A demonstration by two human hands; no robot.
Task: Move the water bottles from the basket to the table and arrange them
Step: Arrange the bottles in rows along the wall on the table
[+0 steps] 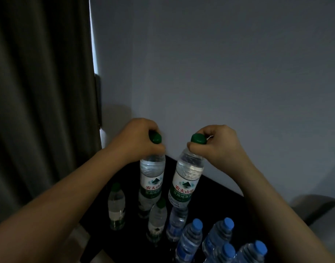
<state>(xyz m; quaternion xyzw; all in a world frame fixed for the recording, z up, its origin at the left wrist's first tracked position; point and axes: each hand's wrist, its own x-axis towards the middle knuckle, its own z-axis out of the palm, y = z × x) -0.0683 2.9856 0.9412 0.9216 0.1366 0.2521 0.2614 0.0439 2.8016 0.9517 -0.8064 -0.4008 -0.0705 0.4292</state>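
My left hand [137,138] grips the neck of a green-capped water bottle [152,174], held upright above the black table [216,194]. My right hand [217,144] grips the neck of a second green-capped bottle [185,181], which tilts with its bottom toward the left. Both bottles hang over the table's far corner, side by side and slightly apart. Below them stand two green-capped bottles [116,205] [157,218] on the table. Several blue-capped bottles [190,240] stand clustered at the near right. No basket is in view.
A dark curtain [41,101] hangs at the left. A plain grey wall [219,63] rises behind the table's corner. A grey object [318,209] sits low at the right edge. The table's right part beyond the blue-capped bottles shows bare black surface.
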